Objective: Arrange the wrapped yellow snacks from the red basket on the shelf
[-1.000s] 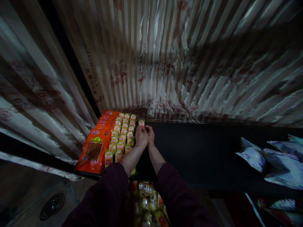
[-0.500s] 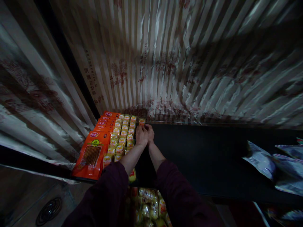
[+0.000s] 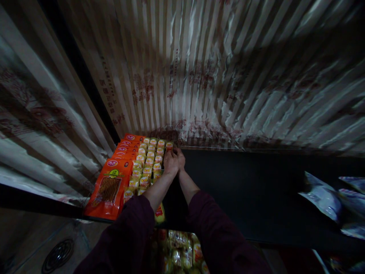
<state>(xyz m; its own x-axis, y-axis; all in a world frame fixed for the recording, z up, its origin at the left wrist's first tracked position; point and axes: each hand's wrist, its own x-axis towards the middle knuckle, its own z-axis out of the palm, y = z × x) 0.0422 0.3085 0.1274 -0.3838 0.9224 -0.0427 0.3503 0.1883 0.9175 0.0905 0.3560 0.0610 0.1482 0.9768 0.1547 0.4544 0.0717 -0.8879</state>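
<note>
Side by side at the back of a black shelf, my left hand and my right hand close round a small yellow-wrapped snack. Its top shows just beyond my fingertips, at the right of the back row. Rows of similar yellow snacks stand left of my hands. Further left, several orange snack bags overlap in a column. One more yellow packet lies near the shelf's front edge, partly behind my left forearm.
Below the shelf edge, between my sleeves, more yellow packets are piled. Silvery bags lie at the right. Striped wrapping sheet covers the back, and a dark post rises at the left.
Both hands and the yellow snack have shifted slightly left, and the snack now sits closer to the neighbouring row. The view has also moved a little.
</note>
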